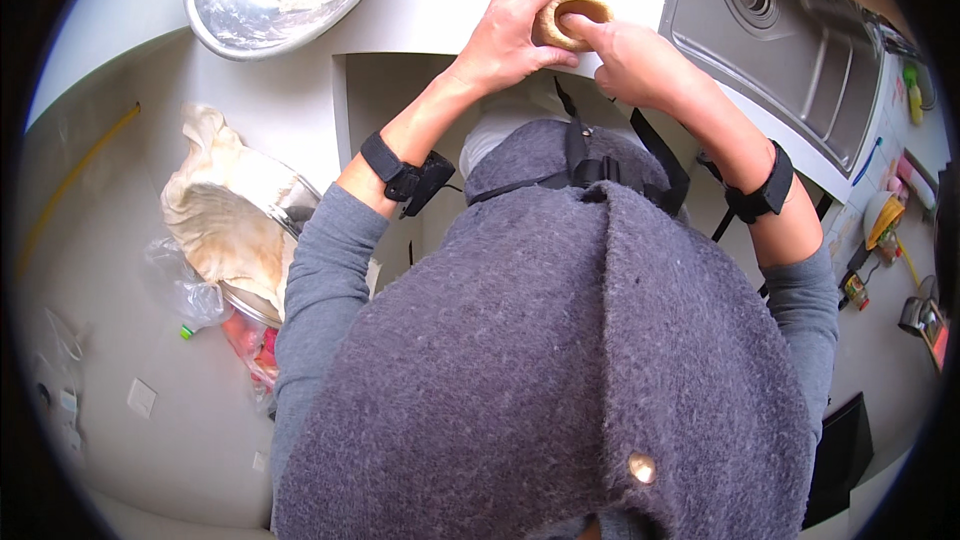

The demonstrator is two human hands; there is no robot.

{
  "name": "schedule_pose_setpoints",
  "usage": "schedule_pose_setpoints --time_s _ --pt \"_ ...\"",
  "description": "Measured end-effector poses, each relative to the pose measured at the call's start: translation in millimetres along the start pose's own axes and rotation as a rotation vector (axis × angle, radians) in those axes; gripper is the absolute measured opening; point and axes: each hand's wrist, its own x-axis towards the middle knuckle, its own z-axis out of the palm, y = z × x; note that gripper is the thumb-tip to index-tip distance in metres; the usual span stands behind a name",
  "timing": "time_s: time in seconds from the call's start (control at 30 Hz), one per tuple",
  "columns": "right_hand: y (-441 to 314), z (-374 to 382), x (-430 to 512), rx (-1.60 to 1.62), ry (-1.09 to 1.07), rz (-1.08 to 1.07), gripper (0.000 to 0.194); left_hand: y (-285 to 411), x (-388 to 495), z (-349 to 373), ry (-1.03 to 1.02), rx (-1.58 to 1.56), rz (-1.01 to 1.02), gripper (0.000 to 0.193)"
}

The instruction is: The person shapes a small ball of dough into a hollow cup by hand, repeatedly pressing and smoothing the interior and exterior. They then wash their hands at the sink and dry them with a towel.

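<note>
A hollow, cup-shaped piece of tan dough (pixel 551 28) is held over the front edge of the white counter (pixel 450 22). My left hand (pixel 517 34) wraps around its left side, with fingers over the far rim and the thumb beneath. My right hand (pixel 630 56) has a finger or thumb inside the opening, while its other fingers curl near the outer wall; some are hidden. Left of my hands, a large metal bowl (pixel 225 22) holds crumbly, flour-like matter, with white residue on its inner wall.
A steel sink (pixel 712 22) with a drain is set into the counter on the right. Below the counter at left, a pale cloth (pixel 225 217) lies over a metal container beside plastic bags (pixel 176 281). Bottles and utensils stand far right. A wall socket (pixel 141 397) shows lower left.
</note>
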Motion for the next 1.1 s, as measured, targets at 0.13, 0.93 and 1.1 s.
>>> schedule_pose_setpoints --time_s 0.13,0.93,1.1 --pt "0.3 -1.5 -0.8 0.049 -0.017 0.025 0.034 -0.7 -0.1 0.9 0.021 -0.022 0.012 0.075" --pt "2.3 2.0 -3.4 0.024 -0.054 0.055 0.063 -1.3 -0.9 2.5 0.010 0.002 0.024 0.074" --pt "3.7 5.2 -4.0 -0.026 0.007 0.047 0.066 -3.5 -1.2 3.0 0.005 0.004 0.017 0.075"
